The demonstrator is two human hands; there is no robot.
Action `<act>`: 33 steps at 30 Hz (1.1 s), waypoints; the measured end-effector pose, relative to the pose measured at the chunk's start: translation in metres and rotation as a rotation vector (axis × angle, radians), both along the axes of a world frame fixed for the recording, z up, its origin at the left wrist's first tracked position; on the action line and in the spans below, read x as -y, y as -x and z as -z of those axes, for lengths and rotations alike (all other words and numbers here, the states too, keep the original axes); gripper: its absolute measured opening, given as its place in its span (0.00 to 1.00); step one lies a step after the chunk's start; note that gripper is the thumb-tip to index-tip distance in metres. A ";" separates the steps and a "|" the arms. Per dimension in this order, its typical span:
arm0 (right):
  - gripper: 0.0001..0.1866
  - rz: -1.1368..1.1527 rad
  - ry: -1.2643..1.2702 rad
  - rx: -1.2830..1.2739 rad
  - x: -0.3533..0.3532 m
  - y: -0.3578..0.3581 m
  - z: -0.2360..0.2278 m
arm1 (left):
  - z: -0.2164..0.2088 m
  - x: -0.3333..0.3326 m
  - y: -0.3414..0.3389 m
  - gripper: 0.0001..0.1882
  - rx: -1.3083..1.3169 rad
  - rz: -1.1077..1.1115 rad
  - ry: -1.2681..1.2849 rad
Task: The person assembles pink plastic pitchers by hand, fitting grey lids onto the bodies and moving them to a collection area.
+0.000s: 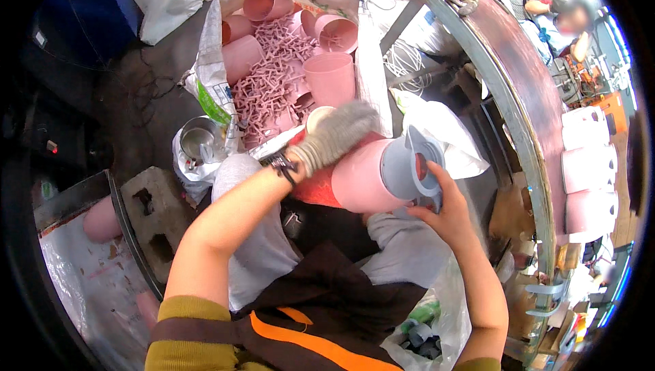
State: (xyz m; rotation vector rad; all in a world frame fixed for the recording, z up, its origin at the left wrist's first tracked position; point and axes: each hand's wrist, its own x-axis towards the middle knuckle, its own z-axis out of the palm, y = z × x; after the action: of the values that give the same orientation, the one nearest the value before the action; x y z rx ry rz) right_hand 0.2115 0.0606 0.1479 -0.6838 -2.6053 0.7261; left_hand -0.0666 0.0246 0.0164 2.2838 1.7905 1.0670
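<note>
A pink plastic pot (358, 179) lies on its side above my lap, over something red (317, 188). At its right end sits a grey plastic piece (404, 170) with a round opening; whether it goes inside or around the pot I cannot tell. My right hand (443, 206), bare, grips the grey piece by its rim, thumb and fingers closed on it. My left hand (342, 134), in a grey knitted glove, is above the pot's upper left side. Motion smears its fingers. Next to the glove, a pale round rim (318, 119) shows partly.
Ahead stands a white woven sack (374, 64) with pink pots (329, 79) and many short pink sticks (273, 50). Left are a metal can (199, 138) and a concrete block (155, 211). A curved table edge (508, 108) bounds the right, with stacked pink pots (588, 170) beyond and a person (556, 30) farther off.
</note>
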 end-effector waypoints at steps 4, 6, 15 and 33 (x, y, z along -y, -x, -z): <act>0.37 0.139 0.268 -0.071 0.011 -0.004 -0.005 | -0.023 0.027 -0.073 0.21 0.455 -0.035 -0.043; 0.36 0.190 0.481 -0.076 0.019 -0.015 -0.012 | -0.064 0.053 -0.091 0.21 0.573 -0.131 0.118; 0.39 0.164 1.405 0.129 0.071 -0.068 0.019 | -0.024 0.159 -0.138 0.33 2.149 0.238 0.926; 0.39 0.335 1.342 0.174 0.058 -0.064 0.004 | -0.020 0.149 -0.145 0.38 2.287 0.269 1.044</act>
State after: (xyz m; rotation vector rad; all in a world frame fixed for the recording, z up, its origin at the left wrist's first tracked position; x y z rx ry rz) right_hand 0.2751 0.0025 0.1441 -1.4783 -1.6974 2.3305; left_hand 0.0780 -0.1248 0.0369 -0.0547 0.4539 1.0821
